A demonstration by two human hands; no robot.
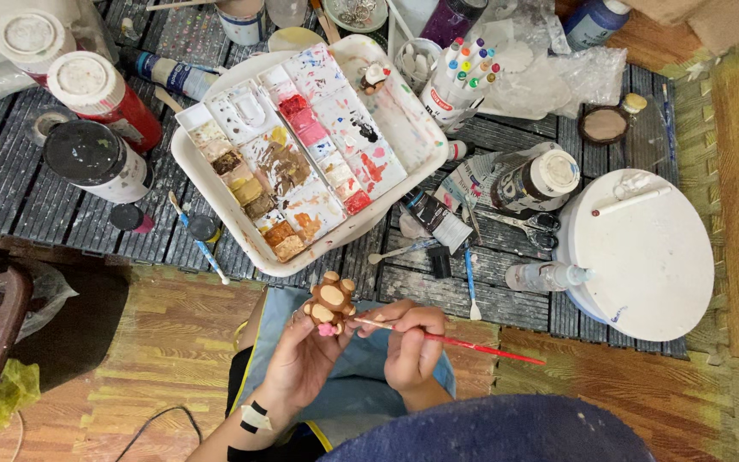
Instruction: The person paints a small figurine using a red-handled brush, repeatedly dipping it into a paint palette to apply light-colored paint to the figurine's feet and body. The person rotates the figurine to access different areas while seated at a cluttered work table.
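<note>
1. The left hand [301, 364] holds a small brown figure [330, 302] up in its fingertips, low in the middle of the scene, over the person's lap. The grip is pinching the figure from below and from the sides.
2. The figure has round ears on top, a lighter oval on its front and a pink part at its base.
3. The right hand [412, 342] is just to the right of the figure. Its grip is pressed together around a thin red paintbrush [464, 343], and the tip of the brush touches the lower right side of the figure.
4. The long handle of the brush points to the right, past the hand.
5. Farther away, on the dark slatted mat [10, 188], lies a white paint tray [301, 154] with brown, red and pink paint in its wells.
6. To the left of the tray stand a red bottle [104, 98] and a black-capped bottle [96, 161].
7. To the right are scissors [528, 224] and a round white lid [643, 257].
</note>
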